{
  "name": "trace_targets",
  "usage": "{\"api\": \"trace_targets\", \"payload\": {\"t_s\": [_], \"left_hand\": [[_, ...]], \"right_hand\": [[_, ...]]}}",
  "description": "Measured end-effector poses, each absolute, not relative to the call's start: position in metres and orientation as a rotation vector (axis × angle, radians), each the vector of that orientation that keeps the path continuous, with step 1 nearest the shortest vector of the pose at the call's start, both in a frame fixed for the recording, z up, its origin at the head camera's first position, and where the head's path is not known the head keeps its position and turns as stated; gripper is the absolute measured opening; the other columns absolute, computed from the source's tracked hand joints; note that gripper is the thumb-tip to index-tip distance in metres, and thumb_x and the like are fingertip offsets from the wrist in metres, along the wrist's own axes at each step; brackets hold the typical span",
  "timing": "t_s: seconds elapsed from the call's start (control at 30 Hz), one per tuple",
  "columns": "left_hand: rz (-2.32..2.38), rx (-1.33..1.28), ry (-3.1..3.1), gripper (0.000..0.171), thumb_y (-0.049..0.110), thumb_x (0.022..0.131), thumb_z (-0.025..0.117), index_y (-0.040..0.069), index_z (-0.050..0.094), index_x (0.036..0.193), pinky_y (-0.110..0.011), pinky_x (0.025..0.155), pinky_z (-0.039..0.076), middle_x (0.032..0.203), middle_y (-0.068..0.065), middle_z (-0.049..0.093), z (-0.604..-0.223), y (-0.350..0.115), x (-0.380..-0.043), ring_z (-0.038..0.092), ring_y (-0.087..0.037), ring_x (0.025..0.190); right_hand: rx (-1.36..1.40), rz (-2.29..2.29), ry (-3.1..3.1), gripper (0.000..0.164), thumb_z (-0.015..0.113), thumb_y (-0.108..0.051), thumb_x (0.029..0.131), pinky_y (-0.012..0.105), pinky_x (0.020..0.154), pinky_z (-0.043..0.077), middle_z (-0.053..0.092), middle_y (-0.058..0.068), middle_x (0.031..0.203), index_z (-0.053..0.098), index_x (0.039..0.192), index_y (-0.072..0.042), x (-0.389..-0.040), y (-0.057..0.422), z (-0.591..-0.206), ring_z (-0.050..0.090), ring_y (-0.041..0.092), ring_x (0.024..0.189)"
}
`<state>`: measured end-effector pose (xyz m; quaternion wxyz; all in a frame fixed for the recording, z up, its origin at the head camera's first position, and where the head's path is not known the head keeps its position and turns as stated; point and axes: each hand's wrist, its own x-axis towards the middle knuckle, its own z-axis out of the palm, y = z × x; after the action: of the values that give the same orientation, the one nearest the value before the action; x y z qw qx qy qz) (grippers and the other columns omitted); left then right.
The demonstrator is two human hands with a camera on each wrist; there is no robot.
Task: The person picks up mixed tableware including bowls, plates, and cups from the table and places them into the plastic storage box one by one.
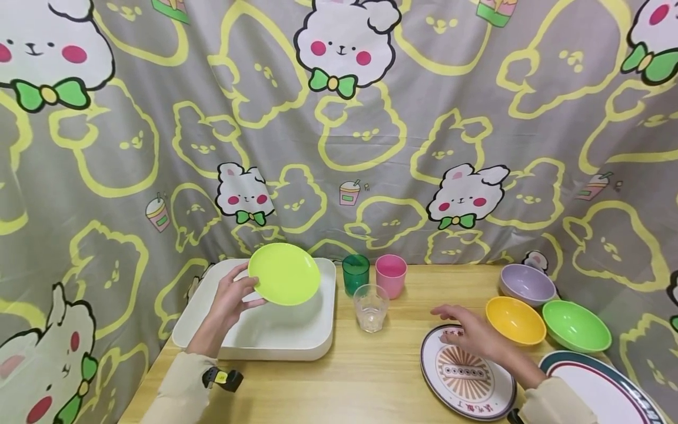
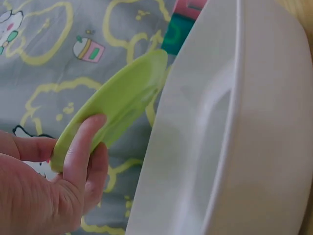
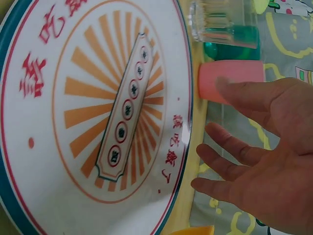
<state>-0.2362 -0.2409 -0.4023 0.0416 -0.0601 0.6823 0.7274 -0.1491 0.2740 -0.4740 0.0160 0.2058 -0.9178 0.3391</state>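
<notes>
Bunny-print curtain (image 1: 371, 147), wood tabletop (image 1: 392, 371) | your left hand (image 1: 231, 297) pinches the lime plate (image 1: 286, 274) over the white tub (image 1: 265, 353) | right hand (image 1: 468, 334), fingers spread, holds zilch near the printed plate (image 1: 468, 377) | carry step imo, lowering lime probably needs levelling first

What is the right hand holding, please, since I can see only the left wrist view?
Observer: Nothing; the right hand has its fingers spread, with no object in them.
Operator: Thank you; could you tell me what it overlaps in the head view?
Observer: It partly covers the smaller patterned plate, though I cannot tell from there whether they touch.
Operator: Would you also tell me whether there are any bowls on the table?
Observer: Yes, three at the right side of the head view: a purple bowl, a yellow bowl and a green bowl.
</notes>
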Motion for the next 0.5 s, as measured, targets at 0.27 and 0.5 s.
{"api": "trace_targets", "payload": {"t_s": [0.27,0.5], "left_hand": [[2.172,-0.214,2.141,0.066,-0.001,0.101,0.052,0.0,0.022,0.159,-0.04,0.079,0.064,0.112,-0.009,0.062,-0.408,-0.257,-0.231,0.069,-0.012,0.089],[2.139,-0.212,2.159,0.067,-0.004,0.102,0.049,-0.008,0.014,0.159,-0.04,0.08,0.063,0.111,-0.016,0.063,-0.413,-0.267,-0.229,0.07,-0.015,0.089]], "right_hand": [[0.734,0.948,-2.833,0.054,0.087,-0.016,0.081,0.05,0.089,0.057,0.068,0.016,0.121,0.064,0.129,-0.002,-0.149,0.277,-0.483,0.065,0.036,0.107],[0.793,0.939,-2.904,0.066,0.089,-0.024,0.079,0.057,0.092,0.054,0.064,0.02,0.124,0.06,0.134,-0.001,-0.151,0.277,-0.485,0.062,0.04,0.111]]}}
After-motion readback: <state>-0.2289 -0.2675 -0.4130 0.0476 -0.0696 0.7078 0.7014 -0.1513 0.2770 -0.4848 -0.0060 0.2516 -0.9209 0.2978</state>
